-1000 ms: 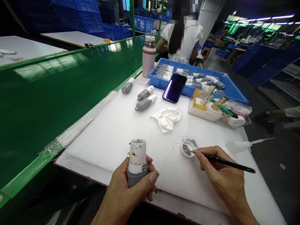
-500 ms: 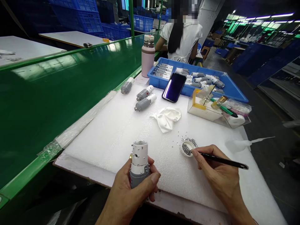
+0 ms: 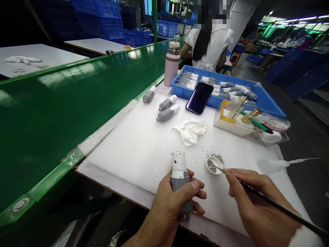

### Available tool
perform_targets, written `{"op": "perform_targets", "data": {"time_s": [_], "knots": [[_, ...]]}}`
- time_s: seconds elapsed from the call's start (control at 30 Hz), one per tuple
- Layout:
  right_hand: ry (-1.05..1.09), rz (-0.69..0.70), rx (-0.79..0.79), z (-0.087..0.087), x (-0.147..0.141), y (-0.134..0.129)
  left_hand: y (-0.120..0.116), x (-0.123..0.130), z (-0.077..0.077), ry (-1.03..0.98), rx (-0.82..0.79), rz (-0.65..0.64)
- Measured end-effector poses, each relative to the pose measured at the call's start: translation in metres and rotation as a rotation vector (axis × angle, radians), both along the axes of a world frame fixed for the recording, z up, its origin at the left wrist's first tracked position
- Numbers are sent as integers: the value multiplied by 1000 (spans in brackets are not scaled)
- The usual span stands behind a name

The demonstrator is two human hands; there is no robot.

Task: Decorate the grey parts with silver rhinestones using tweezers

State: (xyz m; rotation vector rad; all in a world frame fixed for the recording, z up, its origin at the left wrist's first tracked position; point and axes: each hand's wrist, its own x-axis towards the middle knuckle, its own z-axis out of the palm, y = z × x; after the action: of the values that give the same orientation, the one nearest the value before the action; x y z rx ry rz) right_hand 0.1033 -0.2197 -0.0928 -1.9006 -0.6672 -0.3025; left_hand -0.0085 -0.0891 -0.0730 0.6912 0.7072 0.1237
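Cylinder (image 3: 179, 164) shows a white, holed top over a grey base. Left hand (image 3: 174, 202) grips it; right hand (image 3: 259, 202) pinches a black stylus (image 3: 311, 224).

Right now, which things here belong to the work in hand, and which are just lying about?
In use: left hand holding a white-and-grey cylinder; right hand holding a black stylus; small dish of silver beads.
Lying about: phone, white cloth, pink flask, blue tray.

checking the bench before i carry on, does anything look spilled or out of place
Yes: tiny silver pieces lie loose on the white foam sheet just outside the small white lid, so they look spilled. A phone also sits tilted across the near rim of the blue tray.
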Motion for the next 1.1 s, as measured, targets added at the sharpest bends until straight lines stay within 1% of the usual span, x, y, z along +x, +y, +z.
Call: {"op": "perform_targets", "data": {"time_s": [0.07,0.13,0.23,0.5,0.9,1.0,1.1], "knots": [[13,6,-38,-6,13,-1,0,2,1,-15,6,-4],[61,46,-65,-12,24,-3,1,2,1,-26,21,-29],[109,80,-124,-16,30,-6,4,1,0,-7,36,-41],[134,83,-161,-14,28,-9,4,2,-8,-2,53,-42],[118,104,-162,-16,29,-6,4,-1,-12,-18,56,-40],[101,85,-125,-11,23,-8,4,0,-8,-14,72,-49],[84,42,-70,1,4,-8,2,0,-3,19,79,-41]]}}
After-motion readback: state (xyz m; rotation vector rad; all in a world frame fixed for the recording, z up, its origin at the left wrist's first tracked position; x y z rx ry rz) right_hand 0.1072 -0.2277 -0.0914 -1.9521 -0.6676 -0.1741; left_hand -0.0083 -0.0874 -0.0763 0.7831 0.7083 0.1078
